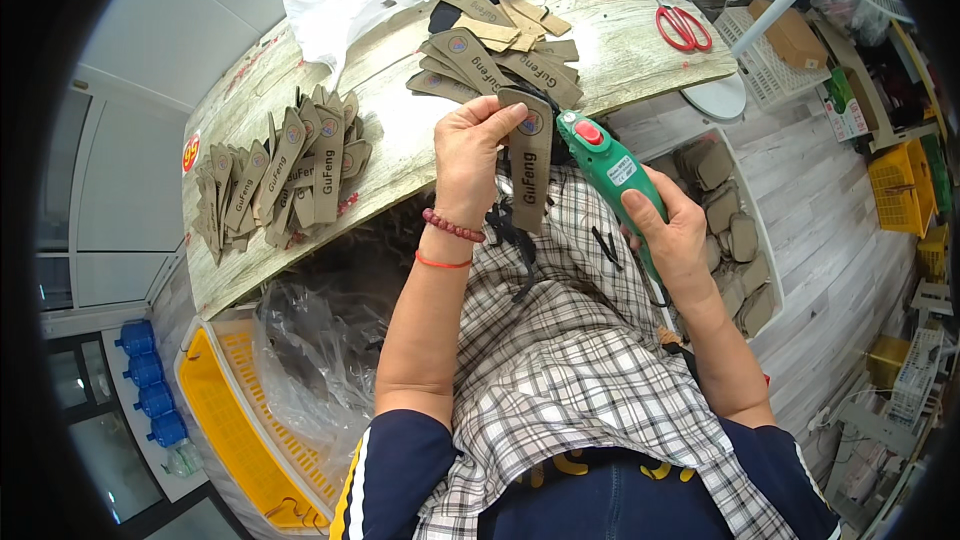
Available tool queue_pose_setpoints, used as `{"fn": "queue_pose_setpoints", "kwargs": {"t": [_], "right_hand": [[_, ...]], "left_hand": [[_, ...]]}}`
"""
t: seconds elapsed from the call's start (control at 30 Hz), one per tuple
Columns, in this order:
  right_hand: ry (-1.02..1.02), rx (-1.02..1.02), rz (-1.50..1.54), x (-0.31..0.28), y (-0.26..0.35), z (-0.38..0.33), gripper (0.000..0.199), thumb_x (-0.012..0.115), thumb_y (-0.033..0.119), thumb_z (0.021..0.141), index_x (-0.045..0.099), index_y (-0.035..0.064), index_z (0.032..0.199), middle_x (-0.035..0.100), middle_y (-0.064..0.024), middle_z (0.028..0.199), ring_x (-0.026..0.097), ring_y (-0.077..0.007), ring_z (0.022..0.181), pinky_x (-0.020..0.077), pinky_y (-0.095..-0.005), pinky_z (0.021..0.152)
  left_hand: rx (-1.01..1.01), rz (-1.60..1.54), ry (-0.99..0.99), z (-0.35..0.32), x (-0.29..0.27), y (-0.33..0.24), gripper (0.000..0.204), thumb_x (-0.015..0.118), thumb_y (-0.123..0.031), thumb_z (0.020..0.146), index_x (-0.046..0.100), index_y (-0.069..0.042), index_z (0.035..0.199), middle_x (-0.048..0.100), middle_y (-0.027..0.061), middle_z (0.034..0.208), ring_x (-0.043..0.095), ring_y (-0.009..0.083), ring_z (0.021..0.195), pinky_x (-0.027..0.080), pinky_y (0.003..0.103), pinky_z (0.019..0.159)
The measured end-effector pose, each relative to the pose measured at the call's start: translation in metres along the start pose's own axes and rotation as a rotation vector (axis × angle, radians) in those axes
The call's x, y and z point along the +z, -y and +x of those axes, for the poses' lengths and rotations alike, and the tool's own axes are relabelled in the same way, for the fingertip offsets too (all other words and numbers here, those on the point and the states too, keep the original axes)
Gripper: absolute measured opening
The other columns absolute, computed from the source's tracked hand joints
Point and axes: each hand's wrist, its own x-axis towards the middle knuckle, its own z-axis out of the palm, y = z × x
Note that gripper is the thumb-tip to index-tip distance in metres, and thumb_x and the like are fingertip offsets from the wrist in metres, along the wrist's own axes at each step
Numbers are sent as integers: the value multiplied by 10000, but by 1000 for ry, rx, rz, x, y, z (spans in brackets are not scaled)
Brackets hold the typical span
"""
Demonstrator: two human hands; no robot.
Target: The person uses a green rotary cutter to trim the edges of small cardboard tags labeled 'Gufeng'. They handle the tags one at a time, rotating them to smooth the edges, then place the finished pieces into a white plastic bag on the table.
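My left hand pinches a taupe fabric tab by its rounded upper end, and the tab hangs down with dark print on it. In my right hand is a green handheld electric cutter with a red button. Its head is close beside the tab's right edge; whether it touches, I cannot tell. Black trimmed strips lie on the checked apron over my lap. Beyond my hands, a loose pile of similar tabs lies on the table, and another heap sits to the left.
The wood-grain table carries a white plastic bag and red-handled scissors. A white bin of taupe pieces stands at right. A yellow crate with clear plastic is at lower left. A fan stands at far right.
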Motion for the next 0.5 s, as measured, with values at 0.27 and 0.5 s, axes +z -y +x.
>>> {"fn": "queue_pose_setpoints", "kwargs": {"t": [0.27, 0.5], "right_hand": [[48, 21, -21, -3, -2, -2, 460, 688, 329, 885, 606, -1, 1195, 588, 13, 731, 480, -31, 572, 387, -198, 500], [57, -13, -51, -3, 1, 1, 450, 688, 324, 886, 612, -6, 1182, 583, 15, 735, 480, -32, 586, 379, -206, 504]], "left_hand": [[37, 54, 1, 5, -6, -3, 112, 654, -41, 873, 678, 33, 953, 681, 29, 838, 603, 62, 718, 493, 201, 642], [-35, 240, 115, 3, -7, -12, 131, 644, -42, 884, 671, 26, 993, 682, 27, 881, 612, 65, 768, 495, 201, 699]]}}
